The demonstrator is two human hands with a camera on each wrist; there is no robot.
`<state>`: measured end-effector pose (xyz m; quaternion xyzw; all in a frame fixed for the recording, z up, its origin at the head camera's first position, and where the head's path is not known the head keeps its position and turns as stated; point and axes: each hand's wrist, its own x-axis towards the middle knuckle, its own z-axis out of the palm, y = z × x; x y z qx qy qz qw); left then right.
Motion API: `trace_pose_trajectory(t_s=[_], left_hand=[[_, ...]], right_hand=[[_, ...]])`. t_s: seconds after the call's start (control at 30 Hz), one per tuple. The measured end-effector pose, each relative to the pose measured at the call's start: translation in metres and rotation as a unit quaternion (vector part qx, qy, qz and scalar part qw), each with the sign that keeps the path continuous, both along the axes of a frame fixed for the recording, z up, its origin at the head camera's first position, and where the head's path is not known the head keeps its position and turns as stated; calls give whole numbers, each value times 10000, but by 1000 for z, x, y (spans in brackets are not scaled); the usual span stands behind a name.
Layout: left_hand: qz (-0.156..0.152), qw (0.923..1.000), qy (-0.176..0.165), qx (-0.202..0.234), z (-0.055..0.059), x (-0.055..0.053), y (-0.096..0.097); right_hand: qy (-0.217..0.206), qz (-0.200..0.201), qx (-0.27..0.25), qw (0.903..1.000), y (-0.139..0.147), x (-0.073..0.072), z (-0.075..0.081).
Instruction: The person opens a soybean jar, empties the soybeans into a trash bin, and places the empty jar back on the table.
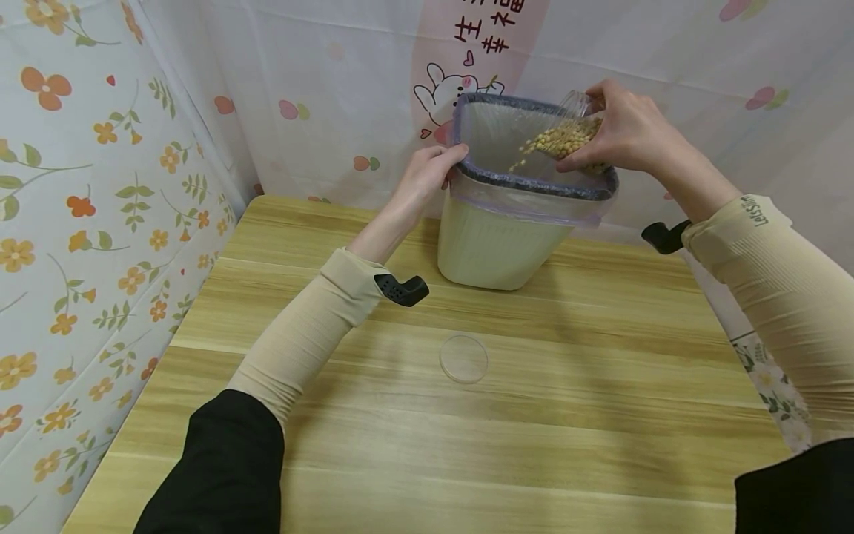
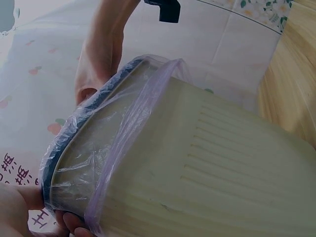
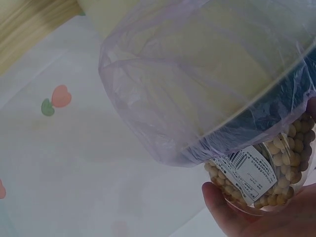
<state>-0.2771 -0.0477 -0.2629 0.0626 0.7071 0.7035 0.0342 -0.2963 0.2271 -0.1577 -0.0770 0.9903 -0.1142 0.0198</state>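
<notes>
A pale cream trash bin (image 1: 500, 245) with a dark blue rim stands at the back of the table, lined with a translucent purple-edged bag (image 2: 128, 143). My left hand (image 1: 427, 172) grips the bin's left rim, thumb on top and fingers curled beneath, as the left wrist view shows. Over the bin's right side, my right hand (image 1: 630, 126) holds a clear jar (image 1: 575, 104) tipped toward the opening. Yellowish soybeans (image 1: 567, 139) spill from its mouth into the bin. The right wrist view shows a white barcode label (image 3: 249, 173) on the jar. The bottom of the bin is hidden.
A clear round lid (image 1: 463, 359) lies flat on the wood-grain table (image 1: 427, 460), in front of the bin. Flowered cloth (image 1: 133, 200) hangs on the left, and a white printed cloth (image 1: 333, 96) hangs close behind the bin.
</notes>
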Motion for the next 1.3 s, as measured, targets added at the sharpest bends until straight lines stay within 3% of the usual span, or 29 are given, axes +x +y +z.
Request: trace_pose_trajectory(t_s=[0.3, 1.3], left_hand=[[-5, 10000, 12, -39, 0, 0, -2], [-35, 10000, -19, 11, -1, -1, -2]], right_hand=[[-7, 2, 100, 9999, -1, -1, 1], [174, 554, 546, 9968, -3, 1, 4]])
